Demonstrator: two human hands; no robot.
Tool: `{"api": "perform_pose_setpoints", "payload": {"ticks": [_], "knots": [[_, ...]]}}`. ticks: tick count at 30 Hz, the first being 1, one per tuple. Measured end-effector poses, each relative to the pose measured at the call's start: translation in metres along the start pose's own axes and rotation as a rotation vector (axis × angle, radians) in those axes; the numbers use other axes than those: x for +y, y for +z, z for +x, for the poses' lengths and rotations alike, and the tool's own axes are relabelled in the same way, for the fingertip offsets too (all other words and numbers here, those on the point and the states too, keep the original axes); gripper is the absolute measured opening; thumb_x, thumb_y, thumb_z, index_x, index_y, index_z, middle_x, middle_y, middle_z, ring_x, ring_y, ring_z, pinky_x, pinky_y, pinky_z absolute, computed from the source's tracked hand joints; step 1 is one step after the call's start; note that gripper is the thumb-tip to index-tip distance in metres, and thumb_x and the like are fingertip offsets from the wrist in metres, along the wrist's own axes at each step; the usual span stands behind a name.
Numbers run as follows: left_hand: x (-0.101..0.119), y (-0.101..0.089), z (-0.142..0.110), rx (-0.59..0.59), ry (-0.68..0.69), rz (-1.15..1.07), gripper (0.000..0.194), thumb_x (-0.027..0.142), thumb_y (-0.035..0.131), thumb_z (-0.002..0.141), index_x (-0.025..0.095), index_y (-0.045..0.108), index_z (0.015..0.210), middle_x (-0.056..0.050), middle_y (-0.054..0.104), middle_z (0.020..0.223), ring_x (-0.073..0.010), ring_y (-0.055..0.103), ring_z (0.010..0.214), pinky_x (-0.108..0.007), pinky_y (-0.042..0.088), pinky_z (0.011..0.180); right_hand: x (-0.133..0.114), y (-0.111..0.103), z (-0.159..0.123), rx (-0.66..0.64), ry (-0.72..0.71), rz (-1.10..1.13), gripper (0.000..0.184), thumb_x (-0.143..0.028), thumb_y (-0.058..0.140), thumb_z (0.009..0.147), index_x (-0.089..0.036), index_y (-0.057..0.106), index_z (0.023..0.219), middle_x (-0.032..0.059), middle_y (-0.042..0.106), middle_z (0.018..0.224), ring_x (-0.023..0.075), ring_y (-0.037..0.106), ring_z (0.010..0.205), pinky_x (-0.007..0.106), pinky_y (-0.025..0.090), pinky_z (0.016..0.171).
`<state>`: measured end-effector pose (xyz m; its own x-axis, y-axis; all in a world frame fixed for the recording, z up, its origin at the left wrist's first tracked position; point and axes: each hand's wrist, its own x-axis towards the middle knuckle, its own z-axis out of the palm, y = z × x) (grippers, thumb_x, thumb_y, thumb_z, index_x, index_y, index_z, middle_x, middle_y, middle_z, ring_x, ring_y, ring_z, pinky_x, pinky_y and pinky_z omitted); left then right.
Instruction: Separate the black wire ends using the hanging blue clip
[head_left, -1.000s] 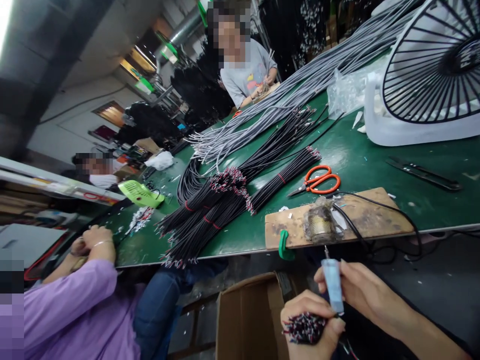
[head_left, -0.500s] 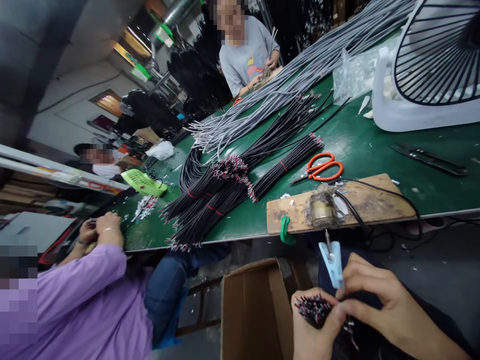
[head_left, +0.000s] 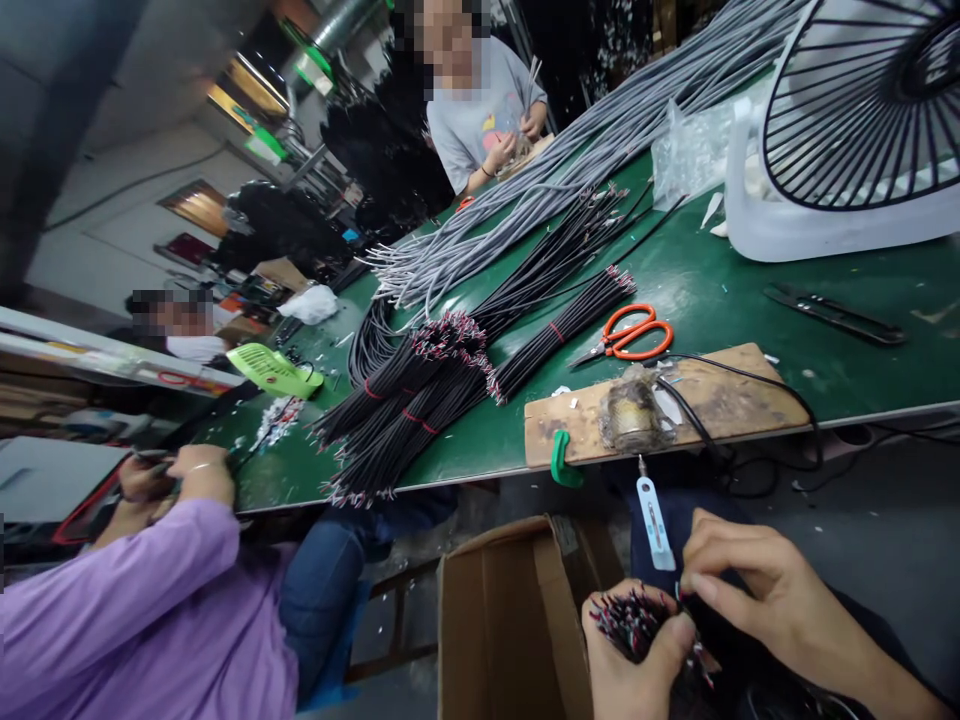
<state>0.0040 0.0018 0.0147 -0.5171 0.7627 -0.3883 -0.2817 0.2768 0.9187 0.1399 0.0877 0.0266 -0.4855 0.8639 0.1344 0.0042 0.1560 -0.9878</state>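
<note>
My left hand (head_left: 637,650) is wrapped around a bundle of thin black cables (head_left: 626,622) whose stripped red and white wire ends point up. Beside it, the thumb and forefinger of my right hand (head_left: 739,580) pinch the end of one cable at the bundle's edge. A light-blue clip (head_left: 655,525) like a clothespin hangs from the thin metal shaft of a small motor (head_left: 636,415), just above my hands and apart from my right fingers. The motor is fixed to a wooden board (head_left: 742,395) at the table edge. The lower part of the bundle is hidden.
A green table (head_left: 840,385) carries tied black cable bundles (head_left: 420,400), long grey cables (head_left: 510,215), orange-handled scissors (head_left: 637,332), black snips (head_left: 836,312) and a white fan (head_left: 750,215). A cardboard box (head_left: 510,620) stands below. Co-workers sit at the left, one in a purple sleeve (head_left: 172,570), and across.
The light-blue clip has turned from edge-on to flat side showing. My right fingers have come away from its lower end and now pinch a wire beside the bundle. The view has shifted slightly.
</note>
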Motion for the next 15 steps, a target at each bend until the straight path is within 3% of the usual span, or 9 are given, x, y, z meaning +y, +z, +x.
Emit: {"api": "perform_pose_setpoints", "payload": {"ticks": [4,9,15], "knots": [[0.002,0.002,-0.002,-0.087,-0.074,-0.113,0.040,0.041,0.088,0.056,0.018,0.059,0.069,0.003,0.062,0.046,-0.0114,0.053,0.031,-0.021,0.044,0.034,-0.003,-0.003,-0.001,-0.049,-0.030,-0.004,0.015,-0.021,0.058,0.091,-0.020,0.071,0.083,0.0054,0.070,0.077,0.0213,0.063,0.075,0.038,0.048,0.080],[0.003,0.003,0.000,-0.119,-0.062,-0.200,0.036,0.033,0.090,0.058,0.016,0.061,0.072,0.002,0.065,0.047,-0.0092,0.056,0.033,-0.016,0.044,0.036,-0.009,0.002,0.000,-0.088,-0.054,-0.037,0.019,-0.017,0.051,0.095,-0.020,0.065,0.081,0.0050,0.067,0.078,0.0204,0.060,0.077,0.036,0.047,0.078],[0.007,0.001,0.004,-0.196,-0.076,-0.253,0.033,0.033,0.088,0.063,0.015,0.063,0.072,0.000,0.069,0.049,-0.0085,0.059,0.033,-0.014,0.045,0.038,-0.005,0.010,-0.004,-0.013,-0.015,-0.029,0.021,-0.018,0.048,0.095,-0.019,0.060,0.078,0.0032,0.063,0.074,0.0187,0.060,0.071,0.037,0.047,0.084]]}}
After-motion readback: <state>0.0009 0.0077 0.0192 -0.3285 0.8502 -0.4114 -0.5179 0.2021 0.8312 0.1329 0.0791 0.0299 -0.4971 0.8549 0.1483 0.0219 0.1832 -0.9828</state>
